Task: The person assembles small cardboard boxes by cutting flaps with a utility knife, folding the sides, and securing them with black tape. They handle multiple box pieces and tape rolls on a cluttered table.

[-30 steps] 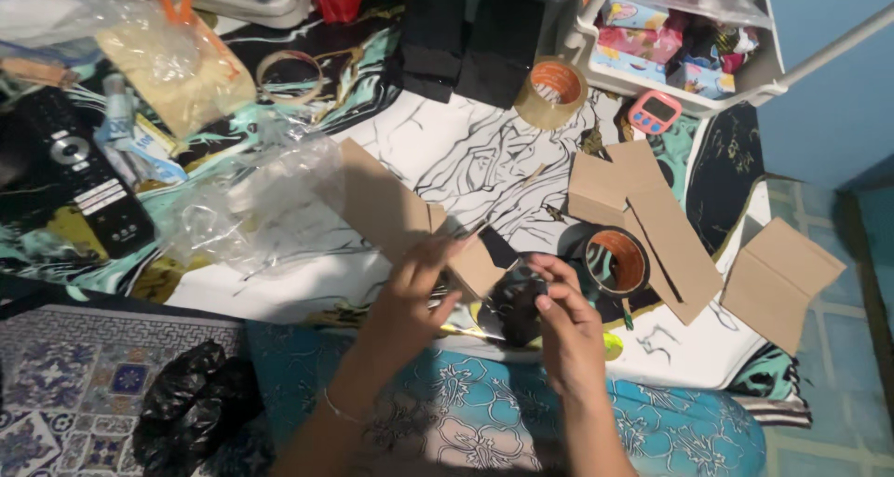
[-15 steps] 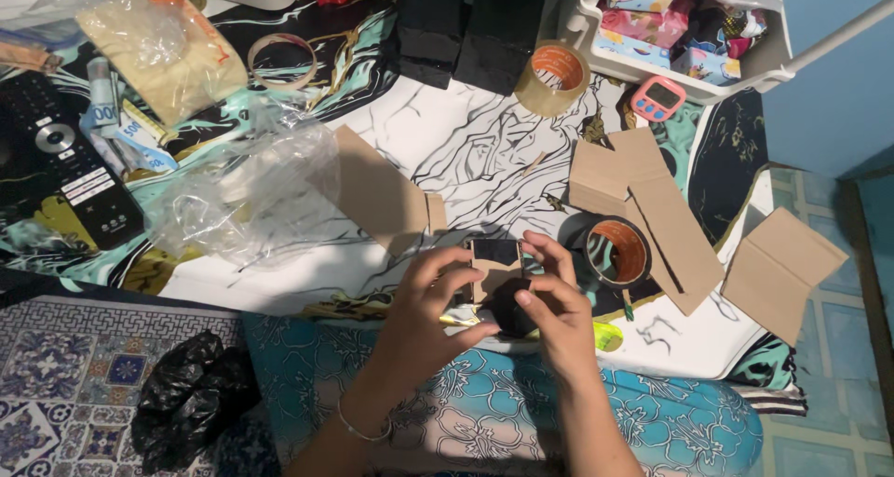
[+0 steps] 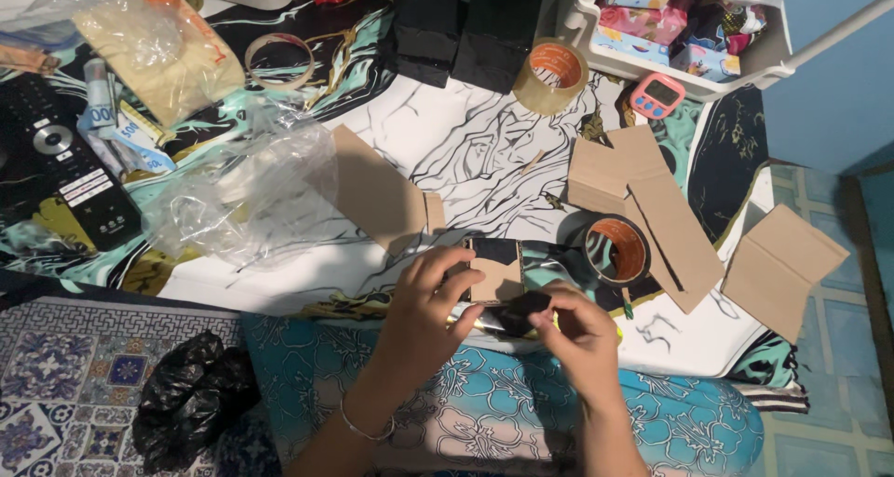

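My left hand [image 3: 424,311] grips a small piece of brown cardboard [image 3: 494,274] with a black strip across its top edge, fingers on its left side. My right hand [image 3: 579,335] pinches a black strip or wad of tape [image 3: 521,311] at the cardboard's lower edge. Both hands meet low in the middle, over a printed cloth [image 3: 466,151] and above my blue floral lap [image 3: 484,403]. A roll of black tape with an orange core [image 3: 616,251] lies just right of my hands.
Cardboard pieces lie at left centre [image 3: 372,193], right centre [image 3: 643,207] and far right [image 3: 782,268]. A clear tape roll [image 3: 551,75], pink timer [image 3: 656,94], black boxes [image 3: 466,26], crumpled plastic [image 3: 247,193], remote [image 3: 60,165] and black bag [image 3: 191,398] surround them.
The cardboard piece turned from edge-on to flat in my left hand. My right hand slid down and right, drawing the black tape to the cardboard's lower edge.
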